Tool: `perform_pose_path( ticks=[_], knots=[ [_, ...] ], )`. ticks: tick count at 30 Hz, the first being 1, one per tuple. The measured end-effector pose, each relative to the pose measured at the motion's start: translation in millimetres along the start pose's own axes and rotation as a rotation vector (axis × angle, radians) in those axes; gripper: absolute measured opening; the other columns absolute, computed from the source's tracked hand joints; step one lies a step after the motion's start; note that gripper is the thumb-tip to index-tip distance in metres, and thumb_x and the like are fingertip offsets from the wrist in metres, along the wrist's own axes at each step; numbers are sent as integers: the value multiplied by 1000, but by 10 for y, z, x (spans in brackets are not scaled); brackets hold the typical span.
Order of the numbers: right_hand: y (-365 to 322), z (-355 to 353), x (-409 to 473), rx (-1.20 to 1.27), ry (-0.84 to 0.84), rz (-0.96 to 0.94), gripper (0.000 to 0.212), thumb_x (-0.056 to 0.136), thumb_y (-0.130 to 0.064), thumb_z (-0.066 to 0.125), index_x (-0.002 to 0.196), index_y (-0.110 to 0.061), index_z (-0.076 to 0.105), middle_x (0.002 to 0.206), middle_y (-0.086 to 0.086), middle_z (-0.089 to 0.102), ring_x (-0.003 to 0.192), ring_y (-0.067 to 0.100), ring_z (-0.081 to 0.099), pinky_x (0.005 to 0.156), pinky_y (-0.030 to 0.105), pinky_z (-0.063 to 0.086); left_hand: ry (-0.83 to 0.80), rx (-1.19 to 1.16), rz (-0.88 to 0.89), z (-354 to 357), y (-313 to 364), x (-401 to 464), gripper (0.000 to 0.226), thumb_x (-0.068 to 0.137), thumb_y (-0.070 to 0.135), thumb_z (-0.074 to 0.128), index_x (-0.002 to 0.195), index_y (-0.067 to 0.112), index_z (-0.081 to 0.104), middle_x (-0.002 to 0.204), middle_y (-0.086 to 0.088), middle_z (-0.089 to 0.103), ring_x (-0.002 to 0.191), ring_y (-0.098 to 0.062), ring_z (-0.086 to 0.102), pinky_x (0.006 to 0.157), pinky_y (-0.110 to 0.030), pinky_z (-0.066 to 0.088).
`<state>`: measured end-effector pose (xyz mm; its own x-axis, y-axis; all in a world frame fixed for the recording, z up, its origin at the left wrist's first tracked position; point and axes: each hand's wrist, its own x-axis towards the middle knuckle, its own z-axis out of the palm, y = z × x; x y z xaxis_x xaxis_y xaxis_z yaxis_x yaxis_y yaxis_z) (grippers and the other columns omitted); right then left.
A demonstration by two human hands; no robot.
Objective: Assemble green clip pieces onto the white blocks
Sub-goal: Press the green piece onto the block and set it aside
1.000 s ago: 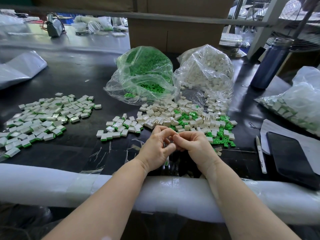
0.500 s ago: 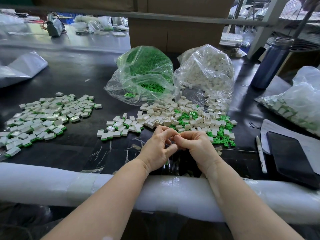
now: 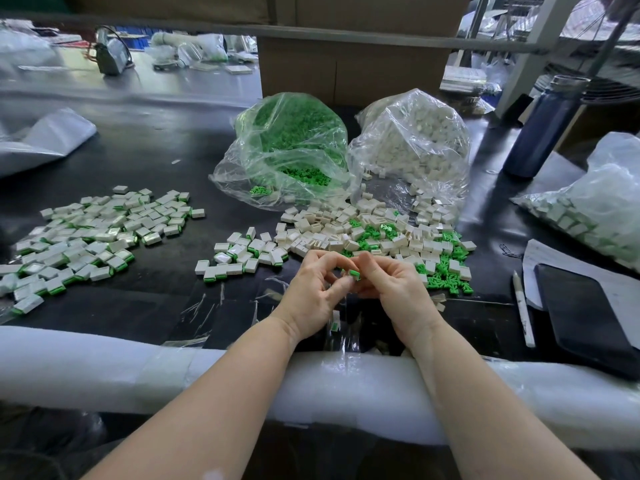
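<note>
Now both hands meet just in front of the mixed heap of loose parts (image 3: 374, 237). The left hand (image 3: 313, 292) and the right hand (image 3: 391, 289) pinch together one small piece with a green clip (image 3: 354, 274) showing between the fingertips, probably to press it into its white block, which is mostly hidden. Left of this heap lie finished blocks (image 3: 93, 237); behind it stand the green bag (image 3: 287, 154) and the white bag (image 3: 412, 147), close for easy reach.
</note>
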<state>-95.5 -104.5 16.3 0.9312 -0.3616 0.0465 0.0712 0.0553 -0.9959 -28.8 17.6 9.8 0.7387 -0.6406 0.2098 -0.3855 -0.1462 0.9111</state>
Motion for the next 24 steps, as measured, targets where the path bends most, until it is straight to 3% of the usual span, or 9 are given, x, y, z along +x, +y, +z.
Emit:
perform_pose_path(
  ticks=[6, 10, 13, 16, 20, 24],
  knots=[
    [29, -38, 7, -33, 105, -40, 7, 85, -6, 65, 84, -10, 69, 67, -1, 69, 61, 8, 64, 55, 18, 51, 17, 4, -52, 3, -7, 22, 9, 90, 15, 58, 92, 24, 58, 97, -6, 59, 87, -25, 58, 83, -31, 50],
    [20, -35, 2, -132, 117, -87, 12, 81, -2, 68, 76, -13, 69, 63, -4, 67, 58, 7, 62, 53, 20, 51, 7, 8, -52, 6, -13, 20, 6, 91, 15, 58, 96, 16, 61, 84, 2, 61, 79, -13, 56, 78, -25, 48],
    [21, -31, 0, -241, 137, -121, 13, 80, -3, 69, 74, -15, 68, 70, 3, 68, 63, 19, 64, 61, 33, 57, 2, 21, -50, 13, -9, 16, 6, 90, 16, 59, 95, 14, 62, 84, 2, 61, 78, -11, 55, 78, -23, 47],
    [28, -19, 16, -359, 140, -126, 11, 84, -7, 66, 77, -15, 64, 75, 5, 65, 70, 21, 62, 69, 35, 55, 2, 36, -54, 19, 5, 11, 9, 90, 17, 59, 97, 13, 63, 89, -1, 63, 83, -13, 58, 82, -24, 48],
    [43, -12, 24, -449, 132, -135, 4, 86, -9, 64, 83, -11, 63, 80, 3, 63, 77, 17, 59, 75, 30, 51, 23, 41, -69, 22, 8, 10, 9, 89, 15, 60, 97, 13, 64, 90, -2, 64, 84, -14, 58, 83, -24, 47],
    [40, -26, 17, -467, 210, -176, 4, 85, -13, 66, 81, -12, 65, 78, 0, 64, 73, 9, 57, 68, 16, 47, 136, 80, -91, 17, -22, 25, 11, 86, 15, 64, 97, 12, 67, 86, 1, 65, 81, -13, 60, 78, -17, 49]
  ],
)
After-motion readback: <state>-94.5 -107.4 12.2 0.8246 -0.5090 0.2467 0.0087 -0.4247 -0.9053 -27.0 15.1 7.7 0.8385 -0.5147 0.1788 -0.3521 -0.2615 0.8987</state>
